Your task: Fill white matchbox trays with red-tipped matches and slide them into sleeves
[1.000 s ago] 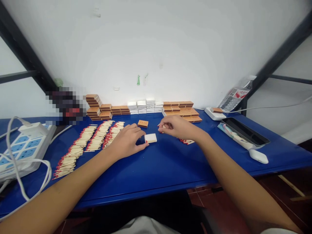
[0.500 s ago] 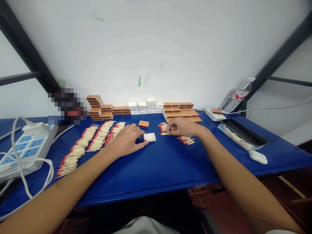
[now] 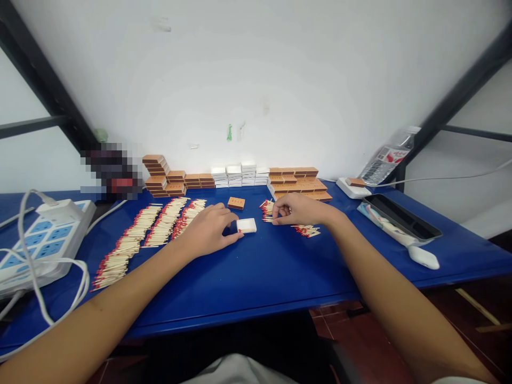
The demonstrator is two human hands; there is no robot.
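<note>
My left hand [image 3: 210, 229] grips the left end of a small white matchbox tray [image 3: 248, 226] between thumb and forefinger. Red match tips show at the tray's near left corner. Thumb and fingers of my right hand [image 3: 294, 209] are pinched together at the right edge of a small pile of red-tipped matches [image 3: 267, 209]; what lies between the fingertips is hidden. Beneath that hand, a second loose match pile [image 3: 306, 231] rests on the blue table. One orange-brown matchbox cover [image 3: 236, 202] lies just behind the tray.
Long rows of matches [image 3: 132, 237] spread left of my left hand. Against the wall stand stacked brown matchboxes [image 3: 299, 186] and white trays [image 3: 234, 177]. A power strip [image 3: 48, 240] with cables sits at left; a bottle [image 3: 390, 154], a black tray [image 3: 402, 216] and a white case [image 3: 423, 257] at right.
My right fingertips have shifted very slightly at the edge of the match pile. The left hand and the tray stay in place.
</note>
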